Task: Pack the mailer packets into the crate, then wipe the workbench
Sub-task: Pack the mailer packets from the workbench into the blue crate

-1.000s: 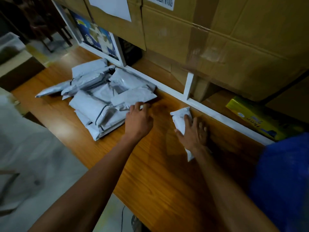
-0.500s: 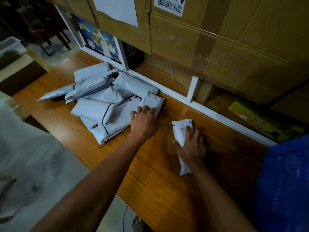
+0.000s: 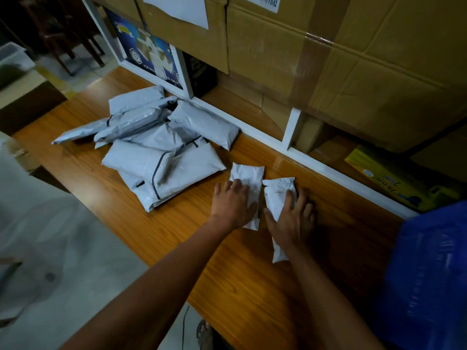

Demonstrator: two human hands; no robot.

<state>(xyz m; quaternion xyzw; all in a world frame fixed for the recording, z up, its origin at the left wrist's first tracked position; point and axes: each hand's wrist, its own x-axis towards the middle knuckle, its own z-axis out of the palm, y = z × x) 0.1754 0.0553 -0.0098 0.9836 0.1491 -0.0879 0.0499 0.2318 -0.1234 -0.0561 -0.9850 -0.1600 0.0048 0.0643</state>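
Left hand and right hand each press flat, straight fingers on a small white packet on the desk.

This looks like a packing or storage room: big taped cardboard boxes stand on a white shelf frame above a wooden counter with a pile of grey mailer packets.

Your counter is varnished wood with a visible grain and a glossy sheen. The mailer packets on it are smooth grey plastic film, softly shiny and creased. The big boxes above are matt brown cardboard sealed with glossy tape, and the shelf frame looks painted white.
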